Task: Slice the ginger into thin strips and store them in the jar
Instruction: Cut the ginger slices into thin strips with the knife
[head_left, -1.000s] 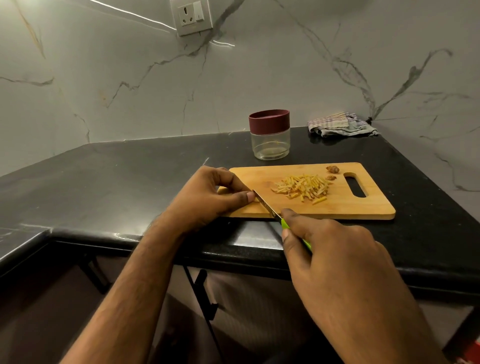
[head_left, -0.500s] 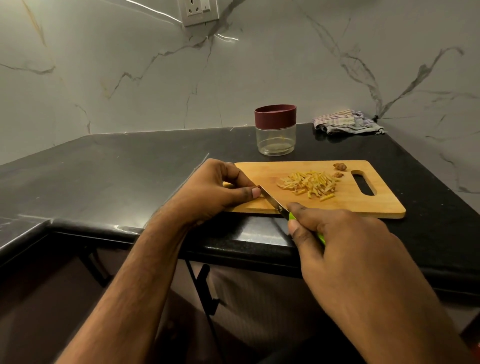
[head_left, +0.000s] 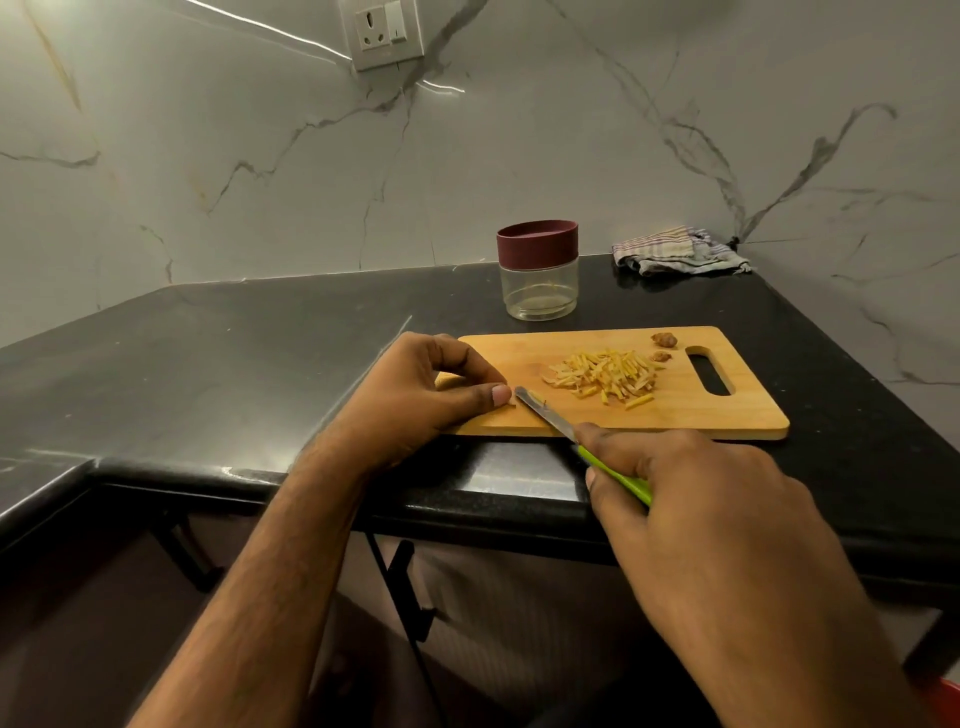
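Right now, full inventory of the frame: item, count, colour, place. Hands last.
cutting board: 1, light wood, on the counter near its front edge, handle slot at the right
ginger strips: 1 pile, yellow, middle of the board
ginger scraps: 2, brown, on the board beside the handle slot
knife: 1, steel blade, green handle, tip on the board
jar: 1, clear with maroon lid on, behind the board
cloth: 1, striped, crumpled, back right corner of the counter
counter: 1, black, polished
socket plate: 1, white, on the marble wall
left hand: curled at the board's left end, pinching a small ginger piece, mostly hidden
right hand: grips the knife handle
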